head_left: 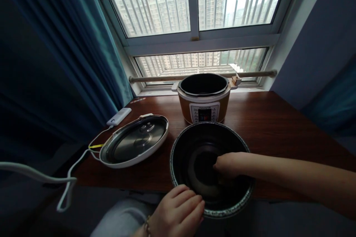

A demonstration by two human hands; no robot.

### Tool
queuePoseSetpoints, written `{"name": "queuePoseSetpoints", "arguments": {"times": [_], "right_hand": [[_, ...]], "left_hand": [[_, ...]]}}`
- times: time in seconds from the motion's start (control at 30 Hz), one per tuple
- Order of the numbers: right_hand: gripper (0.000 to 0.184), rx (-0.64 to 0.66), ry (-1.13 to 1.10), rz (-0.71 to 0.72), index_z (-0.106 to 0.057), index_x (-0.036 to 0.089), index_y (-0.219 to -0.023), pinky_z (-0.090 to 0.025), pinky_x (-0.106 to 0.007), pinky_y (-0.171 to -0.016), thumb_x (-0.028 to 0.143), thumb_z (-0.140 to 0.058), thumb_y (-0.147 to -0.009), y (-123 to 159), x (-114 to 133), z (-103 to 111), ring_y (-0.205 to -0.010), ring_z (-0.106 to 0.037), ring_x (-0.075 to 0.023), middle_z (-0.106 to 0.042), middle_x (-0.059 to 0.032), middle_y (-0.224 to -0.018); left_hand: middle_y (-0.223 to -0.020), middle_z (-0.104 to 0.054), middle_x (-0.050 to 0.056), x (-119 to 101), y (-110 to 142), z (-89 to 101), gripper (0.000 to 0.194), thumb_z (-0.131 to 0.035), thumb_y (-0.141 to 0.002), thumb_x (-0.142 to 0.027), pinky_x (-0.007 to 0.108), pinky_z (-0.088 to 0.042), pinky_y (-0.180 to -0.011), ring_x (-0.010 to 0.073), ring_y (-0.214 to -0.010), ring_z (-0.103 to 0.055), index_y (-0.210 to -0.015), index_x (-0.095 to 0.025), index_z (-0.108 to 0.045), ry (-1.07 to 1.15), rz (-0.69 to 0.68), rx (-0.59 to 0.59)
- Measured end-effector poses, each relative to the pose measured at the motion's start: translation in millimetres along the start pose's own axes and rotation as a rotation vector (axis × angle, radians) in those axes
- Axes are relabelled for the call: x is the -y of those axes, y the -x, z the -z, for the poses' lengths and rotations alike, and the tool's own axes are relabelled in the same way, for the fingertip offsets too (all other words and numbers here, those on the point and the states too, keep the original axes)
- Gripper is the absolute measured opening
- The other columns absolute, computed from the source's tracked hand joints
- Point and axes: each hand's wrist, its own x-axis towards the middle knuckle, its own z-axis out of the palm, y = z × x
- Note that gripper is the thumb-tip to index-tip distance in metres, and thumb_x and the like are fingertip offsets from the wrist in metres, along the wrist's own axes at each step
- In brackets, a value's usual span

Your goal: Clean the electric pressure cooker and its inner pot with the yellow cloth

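A black inner pot [182,144] with a speckled rim sits at the near edge of the dark wooden table [267,122]. My left hand [178,213] grips the pot's near rim, fingers curled over it. My right hand [229,166] reaches down inside the pot, fingers closed and pressed toward the bottom; what they hold, if anything, is hidden. Behind the pot stands an orange electric pressure cooker [204,98], uncovered, with a control panel on its front. Its lid [135,140] lies upside down to the left.
A white power bank [119,116] with a white cable [66,181] lies at the table's left edge. A window with bars and a wooden rod [155,78] is behind the cooker. A blue curtain [55,52] hangs at left, a wall at right.
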Motion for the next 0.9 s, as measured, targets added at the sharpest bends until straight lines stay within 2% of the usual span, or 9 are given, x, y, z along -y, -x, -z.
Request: {"name": "queuePoseSetpoints", "arguments": {"times": [0.07, 0.1, 0.2, 0.33, 0.47, 0.57, 0.67, 0.83, 0.9], "right_hand": [[0.046, 0.01, -0.008, -0.006, -0.064, 0.016, -0.107, -0.048, -0.031, -0.061, 0.024, -0.071, -0.062, -3.6, 1.6, 0.5, -0.082, -0.065, -0.0275, -0.067, -0.0131, -0.096], [0.045, 0.013, -0.01, -0.004, -0.065, 0.016, -0.105, -0.047, -0.031, -0.062, 0.023, -0.071, -0.061, -6.6, 2.1, -0.2, -0.083, -0.065, -0.0274, -0.068, -0.0122, -0.095], [0.038, 0.013, -0.027, 0.0, -0.067, 0.016, -0.098, -0.048, -0.031, -0.064, 0.023, -0.07, -0.061, -15.1, 3.2, -2.9, -0.082, -0.065, -0.0269, -0.068, -0.0108, -0.092], [0.037, 0.002, -0.04, -0.034, -0.067, 0.012, -0.1, -0.049, -0.033, -0.063, 0.023, -0.068, -0.065, -12.4, 9.8, 0.5, -0.079, -0.065, -0.0276, -0.068, -0.0139, -0.091], [0.043, 0.007, -0.022, -0.085, -0.061, 0.012, -0.111, -0.049, -0.033, -0.069, 0.02, -0.064, -0.069, -1.3, 21.4, 9.2, -0.091, -0.063, -0.0296, -0.065, -0.0158, -0.102], [0.041, -0.012, -0.018, -0.116, -0.057, 0.012, -0.117, -0.049, -0.033, -0.072, 0.019, -0.057, -0.077, 1.4, 26.8, 12.0, -0.095, -0.062, -0.0293, -0.064, -0.0174, -0.106], [0.041, -0.039, -0.02, -0.123, -0.056, 0.011, -0.118, -0.049, -0.033, -0.071, 0.019, -0.056, -0.078, -2.2, 26.6, 12.3, -0.093, -0.064, -0.0286, -0.064, -0.018, -0.105], [0.039, -0.191, -0.017, -0.134, -0.053, 0.009, -0.12, -0.05, -0.032, -0.072, 0.017, -0.049, -0.082, -23.6, 16.3, 17.2, -0.094, -0.063, -0.0271, -0.063, -0.018, -0.107], [0.038, -0.305, -0.014, -0.116, -0.051, 0.011, -0.122, -0.05, -0.033, -0.073, 0.016, -0.045, -0.084, -38.3, 10.7, 20.9, -0.096, -0.062, -0.0264, -0.062, -0.0179, -0.109]], "left_hand": [[-0.08, -0.069, 0.006, 4.0, -7.9, 16.2, 0.019, -0.044, -0.085, -0.011, 0.027, -0.05, -0.073, 0.0129, -0.072, -0.062, -0.098, -0.012, -0.059, 0.016, -0.021, 0.178], [-0.08, -0.068, 0.006, 5.7, -11.0, 22.0, 0.02, -0.043, -0.086, -0.01, 0.026, -0.05, -0.074, 0.0125, -0.072, -0.062, -0.098, -0.012, -0.058, 0.021, -0.031, 0.226], [-0.074, -0.065, 0.004, 9.2, -15.0, 27.1, 0.017, -0.043, -0.088, -0.016, 0.025, -0.051, -0.073, 0.0122, -0.069, -0.061, -0.097, -0.014, -0.057, 0.044, -0.053, 0.268], [-0.07, -0.061, 0.004, 10.2, -10.4, 15.3, 0.01, -0.048, -0.086, -0.018, 0.026, -0.051, -0.069, 0.013, -0.067, -0.059, -0.087, -0.012, -0.056, 0.1, -0.082, 0.285], [-0.07, -0.06, 0.004, 9.3, -3.5, 3.5, 0.012, -0.045, -0.084, -0.01, 0.027, -0.049, -0.066, 0.0127, -0.065, -0.058, -0.089, -0.01, -0.055, 0.117, -0.045, 0.216], [-0.068, -0.06, 0.004, 9.3, -1.1, -1.0, 0.013, -0.044, -0.083, -0.011, 0.028, -0.049, -0.061, 0.0131, -0.063, -0.057, -0.09, -0.011, -0.056, 0.118, -0.008, 0.153], [-0.064, -0.059, 0.002, 9.2, -1.7, -3.2, 0.012, -0.043, -0.084, -0.014, 0.026, -0.048, -0.055, 0.012, -0.057, -0.055, -0.086, -0.012, -0.055, 0.158, 0.013, 0.12], [-0.069, -0.064, 0.004, 6.7, -0.7, -7.9, 0.015, -0.043, -0.084, -0.014, 0.029, -0.053, -0.071, 0.0128, -0.067, -0.062, -0.088, -0.012, -0.057, 0.21, 0.054, -0.031], [-0.074, -0.067, 0.004, 5.5, 1.0, -10.0, 0.015, -0.044, -0.083, -0.014, 0.03, -0.053, -0.077, 0.0134, -0.071, -0.063, -0.089, -0.013, -0.058, 0.224, 0.083, -0.06]]}}
